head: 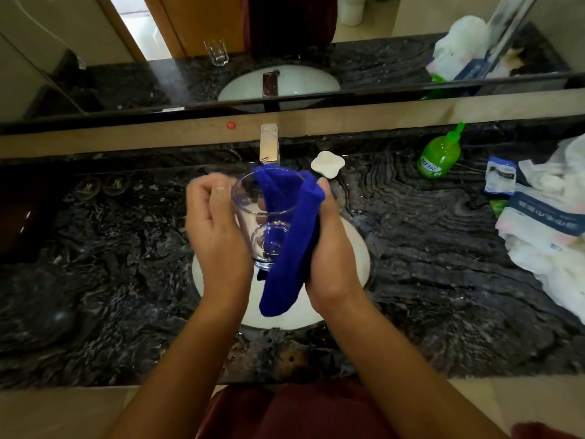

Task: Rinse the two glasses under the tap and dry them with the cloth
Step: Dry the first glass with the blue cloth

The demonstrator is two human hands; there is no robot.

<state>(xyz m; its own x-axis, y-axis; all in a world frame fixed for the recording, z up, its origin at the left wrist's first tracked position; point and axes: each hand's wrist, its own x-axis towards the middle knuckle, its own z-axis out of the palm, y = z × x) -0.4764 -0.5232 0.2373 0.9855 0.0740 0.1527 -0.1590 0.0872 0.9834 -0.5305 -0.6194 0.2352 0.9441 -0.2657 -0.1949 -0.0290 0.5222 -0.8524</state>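
1. My left hand (218,226) curls around the side of one clear glass (264,217), gripping it above the white sink (361,258), mouth tilted up toward the tap (269,144).
2. My right hand (329,248) clasps one blue cloth (291,248) against the glass's other side; the cloth's upper end is tucked over the rim into the glass, and its lower end hangs loose over the basin.
3. A second glass (216,52) shows only in the mirror (380,58), standing upright on the reflected dark stone; I cannot find it directly on the table (126,248).
4. One white soap dish (326,164) sits just right of the tap, at the back of the table.
5. One green pump bottle (438,156) stands further right, well apart from the sink.
6. At the right edge lies a heap of white plastic bags and packets (544,223), one small blue-and-white packet (500,175) among them; their number I cannot tell.
7. Two round dark emblems (101,185) lie side by side on the table to the left, near the back.
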